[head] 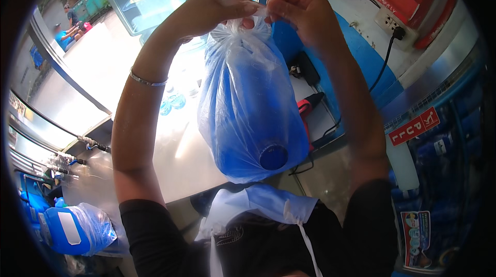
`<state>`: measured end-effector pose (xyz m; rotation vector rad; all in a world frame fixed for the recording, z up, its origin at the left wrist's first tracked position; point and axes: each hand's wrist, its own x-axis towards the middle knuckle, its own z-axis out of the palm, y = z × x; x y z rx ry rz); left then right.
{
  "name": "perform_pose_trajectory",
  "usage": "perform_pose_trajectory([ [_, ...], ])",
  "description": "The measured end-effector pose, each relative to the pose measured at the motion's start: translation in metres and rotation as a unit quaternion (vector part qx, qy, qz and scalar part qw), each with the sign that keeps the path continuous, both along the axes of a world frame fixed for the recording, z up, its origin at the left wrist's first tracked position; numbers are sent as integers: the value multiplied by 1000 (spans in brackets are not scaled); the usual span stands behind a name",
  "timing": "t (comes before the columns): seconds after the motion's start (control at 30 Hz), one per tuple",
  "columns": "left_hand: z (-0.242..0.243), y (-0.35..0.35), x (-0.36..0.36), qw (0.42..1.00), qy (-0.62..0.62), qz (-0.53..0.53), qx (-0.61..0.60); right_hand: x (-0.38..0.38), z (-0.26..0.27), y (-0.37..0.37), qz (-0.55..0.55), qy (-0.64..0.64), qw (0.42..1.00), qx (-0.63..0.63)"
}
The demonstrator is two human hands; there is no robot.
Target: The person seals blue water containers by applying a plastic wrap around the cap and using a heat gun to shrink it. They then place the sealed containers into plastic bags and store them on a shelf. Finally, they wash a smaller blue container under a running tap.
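A blue plastic water container (263, 106) with a round dark blue cap (273, 157) is inside a clear plastic bag (223, 83). The bag's neck is gathered and twisted at the far end. My left hand (228, 8) grips that gathered neck. At the loose tip of the plastic, my right hand (294, 6) pinches the film between thumb and fingers. The container rests on a shiny metal counter (186, 168), its cap end towards me.
A red and black hand tool (307, 106) and a dark power adapter (306, 70) lie right of the bag. Small clear bottles (174, 101) stand left. Valves (91, 145) and another bagged blue container (71, 226) are further left. A plug (398, 33) sits in a wall outlet.
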<state>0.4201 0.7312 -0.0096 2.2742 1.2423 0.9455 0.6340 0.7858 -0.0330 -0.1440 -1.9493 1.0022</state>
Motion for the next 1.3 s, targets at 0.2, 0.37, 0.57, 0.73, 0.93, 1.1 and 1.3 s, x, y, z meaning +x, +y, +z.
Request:
perform_pose_trajectory([
  [0.2, -18, -2, 8, 976, 34, 143, 162, -1, -9, 22, -66, -67, 989, 113],
  [0.37, -23, -1, 28, 759, 274, 191, 559, -27, -22, 49, 109, -7, 970, -217],
  [0.57, -29, -13, 30, 774, 250, 193, 548, -29, -25, 62, 21, -90, 978, -185],
  [0.73, -39, -44, 14, 852, 256, 224, 398, -14, -31, 74, -193, -146, 962, 124],
  [0.93, -100, -113, 14, 884, 142, 334, 296, 23, -87, 53, -282, -126, 935, 176],
  [1.1, -127, -222, 5, 860, 114, 444, 224, 63, -71, -23, -292, 34, 949, 113],
  [1.3, -142, -376, 20, 904, 58, 424, -7, 42, -67, -190, 65, 2, 980, 190],
])
